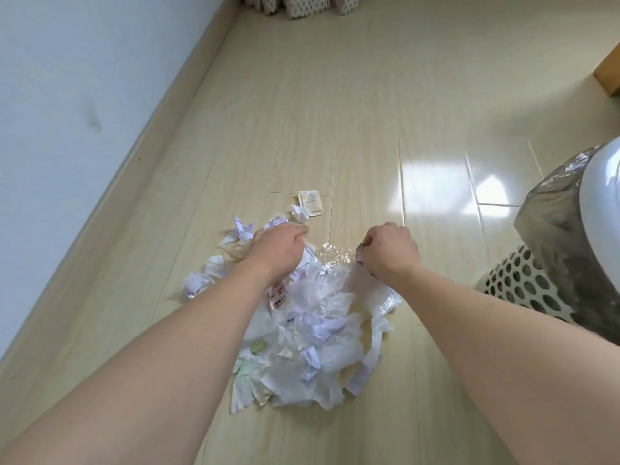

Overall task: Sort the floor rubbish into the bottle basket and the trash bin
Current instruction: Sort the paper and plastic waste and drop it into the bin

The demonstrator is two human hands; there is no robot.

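Note:
A heap of crumpled paper, tissue and clear plastic wrap point(312, 333) lies on the light wooden floor in front of me. My left hand point(280, 250) reaches into the heap's far left side, fingers curled round scraps of paper and wrap. My right hand point(391, 251) is curled at the heap's far right edge, pinching a small dark wrapper and the clear plastic. Loose paper balls point(307, 208) lie just beyond the hands, and more point(201, 280) sit at the left. A trash bin point(570, 229) with a grey liner and a perforated white basket point(523, 283) stand at the right.
A white wall with a wooden skirting board point(141, 162) runs along the left. Patterned boxes point(298, 5) stand at the far end of the floor. A wooden furniture corner point(609, 75) juts in at the upper right. Sunlight glares on the boards point(446, 186).

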